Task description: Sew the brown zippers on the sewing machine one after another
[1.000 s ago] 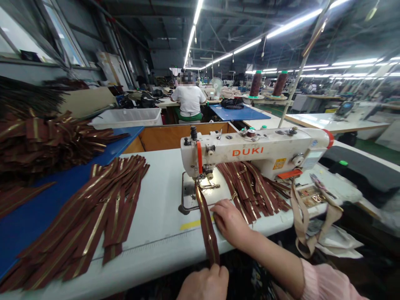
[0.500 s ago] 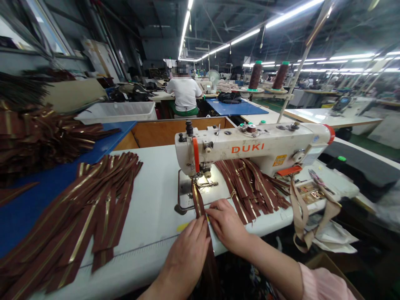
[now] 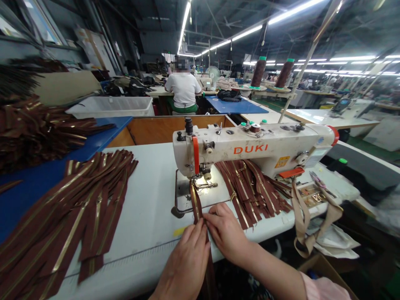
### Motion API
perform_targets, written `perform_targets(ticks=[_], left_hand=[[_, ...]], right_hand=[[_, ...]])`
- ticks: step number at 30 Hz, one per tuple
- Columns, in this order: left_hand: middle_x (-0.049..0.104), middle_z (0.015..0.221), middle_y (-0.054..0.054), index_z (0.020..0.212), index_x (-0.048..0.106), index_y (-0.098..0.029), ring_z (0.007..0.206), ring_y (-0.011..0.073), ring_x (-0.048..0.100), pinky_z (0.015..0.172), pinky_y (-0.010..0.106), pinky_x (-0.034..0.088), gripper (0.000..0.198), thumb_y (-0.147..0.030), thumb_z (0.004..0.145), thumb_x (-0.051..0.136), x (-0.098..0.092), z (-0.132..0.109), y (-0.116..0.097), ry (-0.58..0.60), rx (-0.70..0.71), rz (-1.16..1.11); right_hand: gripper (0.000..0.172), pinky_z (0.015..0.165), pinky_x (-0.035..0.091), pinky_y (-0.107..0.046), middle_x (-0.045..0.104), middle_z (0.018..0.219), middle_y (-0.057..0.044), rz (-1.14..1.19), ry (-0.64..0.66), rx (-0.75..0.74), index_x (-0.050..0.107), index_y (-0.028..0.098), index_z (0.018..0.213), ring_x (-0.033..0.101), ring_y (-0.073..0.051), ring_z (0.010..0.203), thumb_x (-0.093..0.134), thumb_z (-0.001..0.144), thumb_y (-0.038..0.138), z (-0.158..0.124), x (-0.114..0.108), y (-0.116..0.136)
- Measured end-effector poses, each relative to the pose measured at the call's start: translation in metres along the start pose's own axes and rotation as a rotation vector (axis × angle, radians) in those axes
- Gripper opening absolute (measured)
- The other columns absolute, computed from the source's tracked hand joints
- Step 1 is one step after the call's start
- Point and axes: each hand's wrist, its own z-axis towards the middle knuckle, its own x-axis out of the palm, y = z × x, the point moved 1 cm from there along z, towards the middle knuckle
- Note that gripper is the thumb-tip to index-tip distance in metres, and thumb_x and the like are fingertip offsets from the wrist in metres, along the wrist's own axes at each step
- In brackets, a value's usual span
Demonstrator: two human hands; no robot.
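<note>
A brown zipper [image 3: 196,201] with gold teeth runs from under the presser foot of the sewing machine [image 3: 250,146] toward me and hangs over the table's front edge. My left hand [image 3: 188,254] is closed on it near that edge, fingertips pressed together on the tape. Just to its right, my right hand [image 3: 225,228] pinches the same zipper, thumb and forefinger touching the left fingertips. The far end of the zipper lies under the lit needle area, on the metal needle plate [image 3: 184,198].
Brown zippers [image 3: 93,200] are heaped on the left of the table, with more zippers [image 3: 246,187] behind the needle. A parts tray [image 3: 312,195] and beige strap [image 3: 301,221] lie right. A person in a white shirt [image 3: 183,89] sits ahead, beyond a white bin [image 3: 112,106].
The camera view has shifted slightly. Both hands keep their grip on the zipper and stay at about the same place before the needle.
</note>
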Motion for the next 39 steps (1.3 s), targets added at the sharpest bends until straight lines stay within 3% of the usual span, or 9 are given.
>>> perform_targets(ticks=[7, 15, 20, 28, 35, 39], left_hand=[[0.068, 0.109, 0.012, 0.103, 0.064, -0.014, 0.101, 0.0254, 0.062, 0.084, 0.042, 0.055, 0.035, -0.013, 0.092, 0.031, -0.008, 0.006, -0.003, -0.016, 0.057, 0.042], [0.067, 0.109, 0.012, 0.103, 0.065, -0.016, 0.102, 0.0254, 0.06, 0.088, 0.045, 0.052, 0.035, -0.008, 0.089, 0.033, -0.008, 0.006, -0.001, 0.029, 0.079, 0.005], [0.068, 0.106, 0.01, 0.103, 0.064, -0.016, 0.102, 0.0241, 0.06, 0.087, 0.042, 0.053, 0.035, -0.008, 0.09, 0.033, -0.012, 0.006, 0.004, 0.03, 0.119, -0.027], [0.067, 0.104, 0.01, 0.11, 0.061, -0.012, 0.1, 0.0204, 0.06, 0.088, 0.035, 0.052, 0.031, -0.014, 0.094, 0.035, -0.018, 0.007, 0.033, -0.063, 0.169, -0.09], [0.064, 0.1, 0.01, 0.103, 0.063, -0.016, 0.094, 0.0248, 0.059, 0.082, 0.041, 0.052, 0.027, -0.011, 0.088, 0.041, -0.011, 0.03, 0.057, 0.093, 0.177, 0.021], [0.063, 0.101, 0.01, 0.106, 0.061, -0.016, 0.097, 0.0247, 0.058, 0.084, 0.041, 0.051, 0.028, -0.011, 0.087, 0.041, -0.009, 0.029, 0.059, 0.078, 0.189, -0.001]], right_hand=[[0.022, 0.08, 0.042, -0.033, 0.056, 0.092, -0.007, -0.013, 0.023, -0.012, 0.064, 0.018, 0.102, 0.046, -0.02, 0.09, 0.044, 0.093, 0.015, -0.001, -0.001, 0.002], [0.017, 0.076, 0.042, -0.034, 0.057, 0.092, -0.007, -0.198, 0.058, -0.098, 0.061, 0.016, 0.104, 0.045, -0.021, 0.086, 0.05, 0.091, 0.018, -0.001, 0.005, 0.001], [0.013, 0.072, 0.041, -0.035, 0.056, 0.09, -0.006, -0.351, 0.145, -0.168, 0.059, 0.016, 0.101, 0.045, -0.022, 0.085, 0.053, 0.09, 0.016, 0.003, 0.003, 0.004], [0.005, 0.067, 0.04, -0.035, 0.055, 0.088, -0.006, -0.477, 0.213, -0.264, 0.059, 0.015, 0.091, 0.045, -0.023, 0.084, 0.058, 0.086, 0.014, 0.008, -0.001, 0.01], [0.01, 0.068, 0.042, -0.035, 0.056, 0.089, -0.007, -0.496, 0.208, -0.262, 0.06, 0.013, 0.096, 0.046, -0.023, 0.085, 0.056, 0.087, 0.014, 0.008, -0.002, 0.009], [0.014, 0.073, 0.042, -0.033, 0.056, 0.089, -0.006, -0.417, 0.193, -0.231, 0.06, 0.014, 0.101, 0.046, -0.022, 0.087, 0.052, 0.089, 0.014, 0.008, -0.007, 0.002]])
